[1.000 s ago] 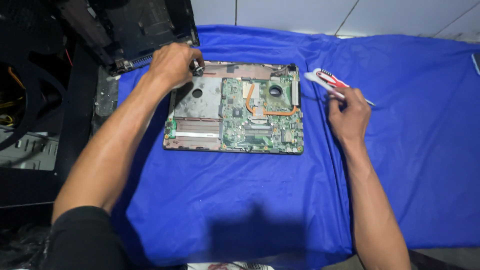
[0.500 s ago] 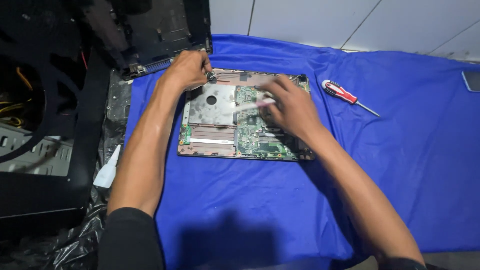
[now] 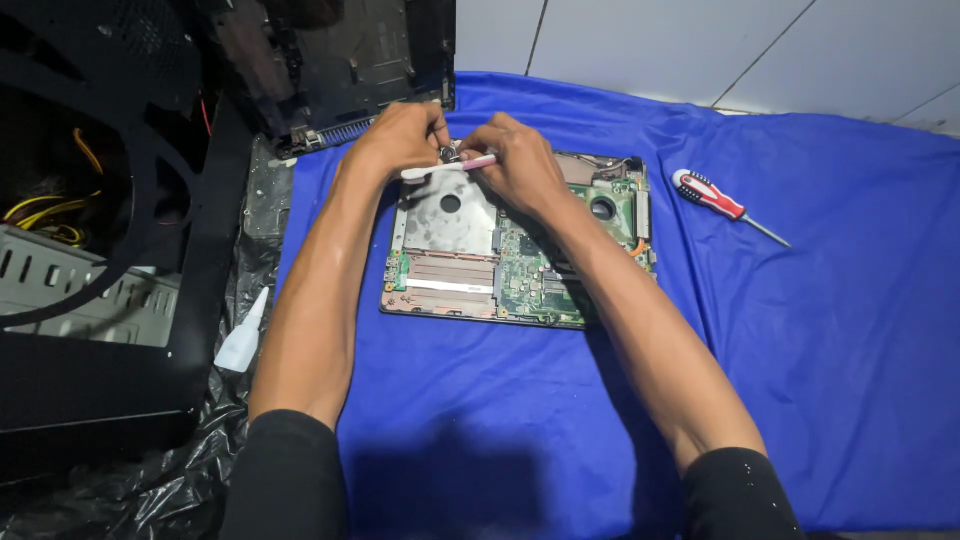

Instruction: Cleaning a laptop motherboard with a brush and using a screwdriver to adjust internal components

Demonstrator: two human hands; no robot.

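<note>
Motherboard (image 3: 515, 255), a bare laptop board with a grey metal plate on its left half and green circuitry on its right, lies flat on the blue cloth (image 3: 820, 350) just above the middle of the frame. Both hands now meet at its upper left corner. A second ago the right hand was off to the right beside the red-handled screwdriver (image 3: 712, 195); half a second ago it was crossing over the board; now it sits at the corner, and the screwdriver lies alone on the cloth at the upper right, untouched.

The right hand (image 3: 520, 165) is closed in a pinch on a thin white-and-pink tool (image 3: 450, 167) that lies nearly level across the corner, its pale end pointing left. The left hand (image 3: 400, 140) has kept its place at that corner throughout; its fingers curl closed around a small dark part (image 3: 445, 152) at the board's edge, though what that part is I cannot tell.

The shift reads as a change of tool: the screwdriver is laid aside and the work has drawn in to fine handling at one spot, with both hands touching the board.

At the left of the frame stand an open black computer case (image 3: 110, 250) and a black plastic sheet (image 3: 150, 490) with a small white nozzle (image 3: 243, 340) lying on it.
</note>
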